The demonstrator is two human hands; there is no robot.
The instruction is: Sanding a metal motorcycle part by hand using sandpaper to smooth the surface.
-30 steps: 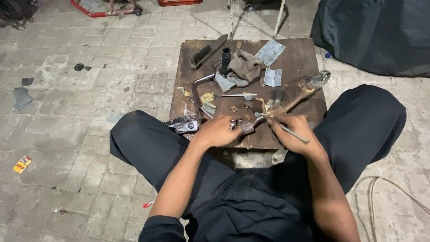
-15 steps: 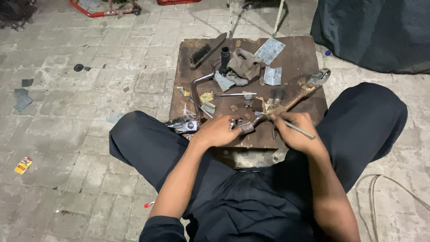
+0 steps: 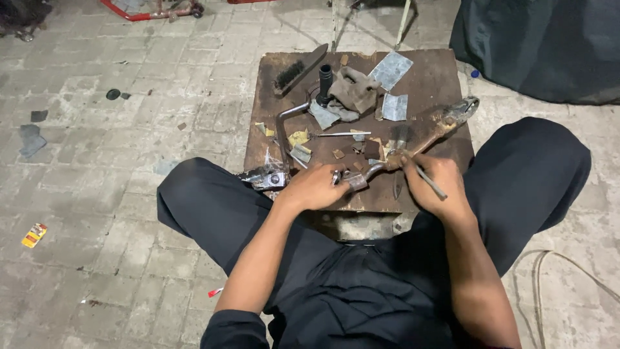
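Counter (image 3: 445, 71) comes first: a small, low, rusty brown board on the brick floor (image 3: 129, 142), between the person's spread legs. It is crowded. A brush (image 3: 298, 66), a rag (image 3: 354, 87), grey metal sheets (image 3: 391, 70) and tiny scraps all lie on it, close together.

Rod (image 3: 420, 139) is next, the long rusty metal piece being worked on. It lies across the near right part of the counter. Its long line runs slanted, from low near the person up and away to the right. The fat knobby end points to the far right corner. The thin bent end points back toward the person's middle.

Left hand (image 3: 316, 187) presses down on the bent end, its grip closed around it. Right hand (image 3: 436, 181) is just beside the rod's middle, its grip closed on a thin pick (image 3: 428, 181).

Trouble could come, I think, if the pick slips off the hard rust and pokes the left hand, which is near. The rod could also roll if the hold goes loose. A bump could knock scraps off the edge.
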